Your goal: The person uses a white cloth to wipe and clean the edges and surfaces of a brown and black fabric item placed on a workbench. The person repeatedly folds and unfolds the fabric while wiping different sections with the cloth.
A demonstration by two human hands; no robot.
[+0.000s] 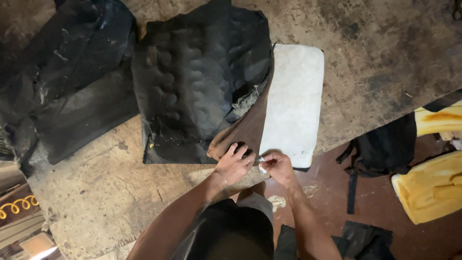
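Right now we have both hands meeting at lower centre of the frame, at the near edge of the work. Our left hand (235, 162) lies spread, fingers flat, pressing down on the brown leather piece (246, 129). Our right hand (277, 164) is pinched narrow, thumb and fingers closed on a small pale thing we cannot make out, touching the leather's lower edge just beside the left fingertips. The leather runs its long axis up and slightly right from our hands, between the black quilted cover (199, 79) and the white slab (293, 103), overlapping both. Both hands sit at its near end, the left further onto it; the worn workbench (375, 53) carries it all
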